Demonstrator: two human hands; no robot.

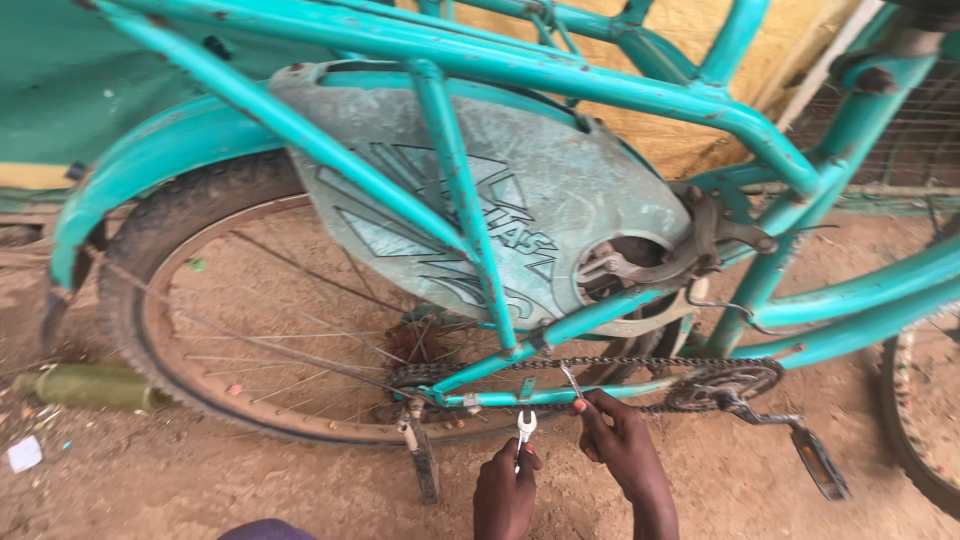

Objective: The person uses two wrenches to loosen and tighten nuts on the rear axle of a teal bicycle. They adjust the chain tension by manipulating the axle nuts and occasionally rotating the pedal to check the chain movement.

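A teal bicycle frame (600, 85) stands on sandy ground, its rear wheel (165, 300) at the left. My left hand (505, 490) grips a small silver spanner (525, 428), its open jaw pointing up toward the lower chain stay (560, 392). My right hand (620, 445) pinches a thin metal piece (571, 381) that hangs by the chain stay, just under the chain (600, 363). The chainring (725, 383) and a pedal (815, 462) lie to the right of my hands.
A faded teal wheel cover (520, 190) fills the frame's middle. The kickstand (420, 455) drops to the ground left of my hands. A green bottle (95, 385) lies at the far left. Another wheel (925, 400) shows at the right edge.
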